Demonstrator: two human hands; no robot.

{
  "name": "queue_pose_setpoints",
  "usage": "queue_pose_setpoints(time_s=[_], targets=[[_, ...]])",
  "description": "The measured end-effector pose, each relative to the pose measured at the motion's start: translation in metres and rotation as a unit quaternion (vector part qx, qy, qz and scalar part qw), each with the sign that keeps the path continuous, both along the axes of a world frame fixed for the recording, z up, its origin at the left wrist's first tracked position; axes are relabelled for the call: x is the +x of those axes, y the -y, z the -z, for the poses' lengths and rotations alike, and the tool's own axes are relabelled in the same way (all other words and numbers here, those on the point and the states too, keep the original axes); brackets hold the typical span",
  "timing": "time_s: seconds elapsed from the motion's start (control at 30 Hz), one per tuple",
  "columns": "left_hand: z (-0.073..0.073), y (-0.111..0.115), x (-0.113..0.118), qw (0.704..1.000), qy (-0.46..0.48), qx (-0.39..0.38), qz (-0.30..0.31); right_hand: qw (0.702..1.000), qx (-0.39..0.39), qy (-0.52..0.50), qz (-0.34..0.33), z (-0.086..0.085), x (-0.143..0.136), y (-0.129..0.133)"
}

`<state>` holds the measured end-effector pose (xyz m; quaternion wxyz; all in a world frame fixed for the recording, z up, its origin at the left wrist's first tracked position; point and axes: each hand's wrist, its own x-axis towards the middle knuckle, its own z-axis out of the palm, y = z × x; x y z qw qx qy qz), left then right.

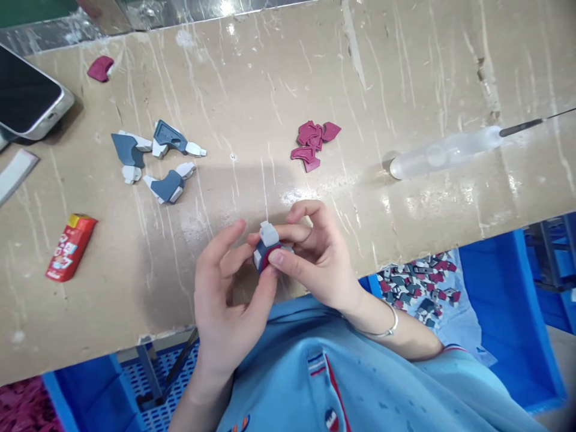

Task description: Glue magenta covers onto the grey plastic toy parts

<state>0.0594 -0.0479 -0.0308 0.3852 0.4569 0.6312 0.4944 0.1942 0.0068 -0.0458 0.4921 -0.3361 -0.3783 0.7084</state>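
Note:
Between my two hands, close to the table's front edge, is a small plastic toy part [269, 240] in white, blue-grey and dark red. My left hand [231, 288] pinches it from the left with thumb and fingers. From the other side my right hand [317, 258] grips it, its thumb pressed on the dark red piece. Fingers cover much of the part. Farther left lie three blue-grey and white toy parts [168, 187]. A small pile of dark red pieces [310, 141] rests beyond my right hand.
A phone [31, 96] and a red packet [72, 249] lie on the left of the worn table [405, 72]. One dark red piece [101, 69] sits near the back. At right is a translucent tube [445, 153]. Below, a blue bin [508, 300] holds many parts.

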Motion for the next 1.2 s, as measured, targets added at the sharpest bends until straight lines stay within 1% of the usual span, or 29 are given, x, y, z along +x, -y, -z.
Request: queue_pose_setpoints(time_s=[0.1, 0.17, 0.23, 0.3, 0.43, 0.5, 0.57, 0.67, 0.77, 0.9, 0.97, 1.03, 1.13, 1.2], targets=[[-0.001, -0.002, -0.001, 0.999, 0.037, -0.027, -0.013, 1.000, -0.001, 0.012, -0.023, 0.000, 0.003, -0.002], [0.000, -0.002, -0.001, 0.998, 0.046, -0.032, -0.003, 1.000, 0.005, 0.021, -0.016, 0.001, 0.004, -0.001], [0.002, -0.003, -0.002, 0.999, 0.046, -0.021, 0.020, 1.000, 0.010, 0.018, 0.001, 0.002, 0.004, -0.001], [0.005, -0.004, 0.000, 0.999, 0.042, -0.003, 0.033, 1.000, 0.000, 0.010, 0.010, 0.004, 0.003, 0.000], [0.008, -0.008, 0.006, 0.996, 0.036, 0.071, 0.025, 0.998, -0.066, -0.018, 0.002, 0.008, 0.000, 0.002], [0.009, -0.010, 0.009, 0.995, 0.039, 0.093, 0.013, 0.995, -0.091, -0.037, -0.002, 0.010, 0.000, 0.003], [0.010, -0.010, 0.011, 0.995, 0.040, 0.089, -0.015, 0.993, -0.101, -0.054, -0.001, 0.011, -0.001, 0.005], [0.009, -0.010, 0.012, 0.994, 0.028, 0.095, -0.044, 0.993, -0.098, -0.073, 0.003, 0.014, -0.001, 0.007], [0.007, -0.011, 0.011, 0.995, 0.027, 0.092, -0.028, 0.994, -0.086, -0.069, 0.002, 0.016, -0.002, 0.007], [0.005, -0.013, 0.007, 0.999, 0.050, 0.011, -0.001, 0.996, -0.076, -0.053, 0.010, 0.016, -0.002, 0.005], [0.007, -0.013, 0.006, 0.998, 0.062, -0.007, -0.003, 0.996, -0.070, -0.054, 0.012, 0.017, -0.001, 0.005], [0.010, -0.013, 0.007, 0.998, 0.062, 0.016, -0.014, 0.996, -0.068, -0.056, 0.013, 0.019, -0.001, 0.005], [0.014, -0.012, 0.011, 0.995, 0.058, 0.074, -0.023, 0.996, -0.056, -0.060, 0.018, 0.023, -0.002, 0.006], [0.014, -0.012, 0.013, 0.995, 0.064, 0.071, -0.023, 0.997, -0.044, -0.066, 0.021, 0.025, -0.004, 0.005]])
